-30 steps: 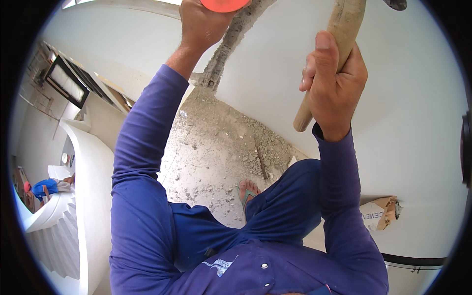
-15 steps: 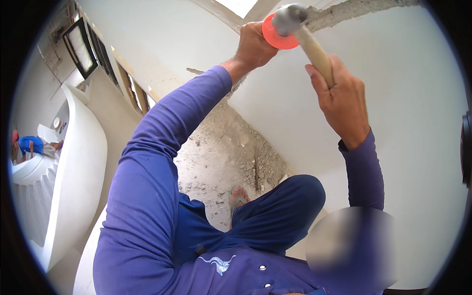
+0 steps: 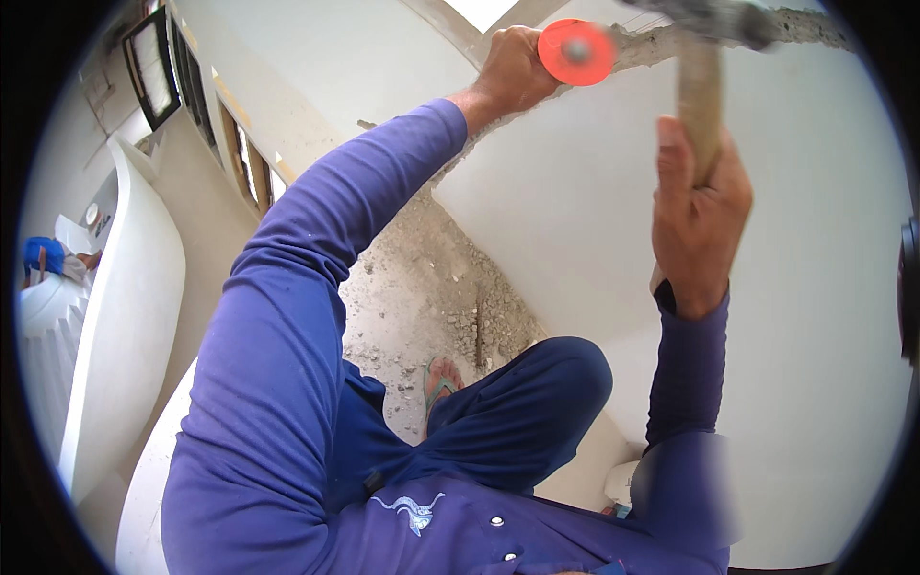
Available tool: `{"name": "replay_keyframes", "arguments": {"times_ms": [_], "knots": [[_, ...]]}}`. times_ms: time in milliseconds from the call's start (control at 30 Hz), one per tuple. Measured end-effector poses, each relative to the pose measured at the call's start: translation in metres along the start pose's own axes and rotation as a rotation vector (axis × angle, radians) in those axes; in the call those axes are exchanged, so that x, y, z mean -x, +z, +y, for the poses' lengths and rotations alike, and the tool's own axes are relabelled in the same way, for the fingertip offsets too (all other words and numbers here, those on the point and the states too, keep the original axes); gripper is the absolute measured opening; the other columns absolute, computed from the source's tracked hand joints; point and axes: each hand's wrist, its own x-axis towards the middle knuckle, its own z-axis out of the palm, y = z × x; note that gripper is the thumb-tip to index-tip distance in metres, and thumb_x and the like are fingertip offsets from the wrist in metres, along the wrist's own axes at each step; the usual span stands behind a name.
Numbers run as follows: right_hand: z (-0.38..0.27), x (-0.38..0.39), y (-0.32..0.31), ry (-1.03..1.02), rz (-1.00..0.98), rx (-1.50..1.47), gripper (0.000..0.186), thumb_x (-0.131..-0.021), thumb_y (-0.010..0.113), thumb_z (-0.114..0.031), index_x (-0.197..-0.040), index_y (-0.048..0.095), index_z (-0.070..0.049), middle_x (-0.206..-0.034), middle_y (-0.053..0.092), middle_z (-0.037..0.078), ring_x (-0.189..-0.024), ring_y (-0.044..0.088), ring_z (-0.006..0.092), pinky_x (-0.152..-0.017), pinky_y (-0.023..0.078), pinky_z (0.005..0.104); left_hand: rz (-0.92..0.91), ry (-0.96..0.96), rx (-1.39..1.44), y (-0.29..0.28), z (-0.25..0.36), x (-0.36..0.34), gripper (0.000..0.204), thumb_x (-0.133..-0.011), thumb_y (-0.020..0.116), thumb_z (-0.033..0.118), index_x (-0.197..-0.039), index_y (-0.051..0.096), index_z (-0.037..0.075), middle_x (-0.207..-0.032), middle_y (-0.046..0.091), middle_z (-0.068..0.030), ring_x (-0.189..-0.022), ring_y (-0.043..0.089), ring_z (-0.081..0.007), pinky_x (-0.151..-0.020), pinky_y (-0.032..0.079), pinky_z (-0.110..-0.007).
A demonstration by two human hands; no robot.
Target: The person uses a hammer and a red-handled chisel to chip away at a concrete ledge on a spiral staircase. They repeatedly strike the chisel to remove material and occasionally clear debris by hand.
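Note:
Up near the wall, my left hand (image 3: 515,72) is closed around a chisel (image 3: 558,46) with a round red hand guard. Its grey striking end points back toward me; the shaft and tip are hidden behind the guard and hand. My right hand (image 3: 706,216) grips the pale wooden handle of a hammer (image 3: 701,105), thumb laid along it. The hammer's dark metal head is smeared by motion and stands apart from the chisel, to its right. Behind both tools, a rough broken groove (image 3: 647,50) runs across the white wall (image 3: 575,192).
Rubble and dust (image 3: 422,273) cover the floor along the wall's foot, beside my sandalled foot (image 3: 441,379). A curved white parapet (image 3: 144,278) rises at left, with a person in blue (image 3: 46,255) beyond it. Framed windows (image 3: 153,77) line the far left.
The hammer has swung away from the chisel's end, right and upward, with my right hand shifting right and lower. The chisel and left hand appear slightly farther right as the view shifts.

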Motion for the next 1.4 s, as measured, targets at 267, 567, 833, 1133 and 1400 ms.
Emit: {"name": "replay_keyframes", "arguments": {"times_ms": [267, 567, 833, 1133, 1400], "knots": [[0.051, -0.012, -0.002, 0.001, -0.272, 0.335, 0.032, -0.102, 0.067, -0.031, -0.097, 0.064, 0.001, -0.063, 0.057, 0.015, -0.052, 0.055, 0.0299, -0.053, 0.045, 0.0397, -0.059, 0.087, 0.150, 0.002, 0.035, -0.008, 0.017, -0.089, 0.082, 0.018, -0.083, 0.075, 0.003, -0.067, 0.067, -0.0002, -0.068, 0.054, -0.0035, -0.057, 0.051, -0.030], [0.050, -0.012, -0.015, -0.382, 0.186, 0.058, 0.024, -0.101, 0.070, -0.021, -0.094, 0.062, 0.000, -0.062, 0.058, 0.006, -0.054, 0.058, 0.0167, -0.053, 0.047, 0.0351, -0.115, 0.021, 0.110, 0.012, 0.043, -0.020, 0.029, -0.088, 0.084, 0.029, -0.084, 0.074, 0.003, -0.070, 0.069, -0.0002, -0.065, 0.055, -0.0046, -0.057, 0.051, -0.031], [-0.013, -0.022, -0.031, -0.031, 0.125, -0.066, 0.044, -0.105, 0.064, -0.042, -0.080, 0.054, -0.008, -0.061, 0.049, -0.004, -0.047, 0.046, 0.0093, -0.044, 0.039, 0.0275, -0.135, 0.037, -0.079, 0.003, 0.021, -0.025, 0.029, -0.084, 0.086, 0.029, -0.087, 0.076, 0.002, -0.071, 0.072, -0.0056, -0.065, 0.061, -0.0080, -0.062, 0.054, -0.034], [0.047, -0.038, -0.004, 0.066, -0.207, 0.257, 0.044, -0.102, 0.066, -0.039, -0.089, 0.064, 0.002, -0.064, 0.058, 0.016, -0.057, 0.055, 0.0243, -0.059, 0.048, 0.0391, -0.026, 0.114, -0.001, 0.004, 0.034, -0.039, 0.025, -0.087, 0.082, 0.025, -0.081, 0.075, 0.002, -0.064, 0.068, -0.0022, -0.063, 0.058, -0.0080, -0.059, 0.054, -0.034], [0.012, -0.016, -0.012, -0.201, 0.224, -0.187, 0.041, -0.104, 0.065, -0.036, -0.082, 0.058, -0.002, -0.060, 0.054, 0.004, -0.052, 0.053, 0.0150, -0.050, 0.044, 0.0331, -0.044, 0.057, -0.035, 0.011, 0.023, -0.031, 0.022, -0.086, 0.084, 0.022, -0.084, 0.077, 0.002, -0.071, 0.074, 0.0002, -0.069, 0.062, -0.0057, -0.060, 0.054, -0.033]]}}
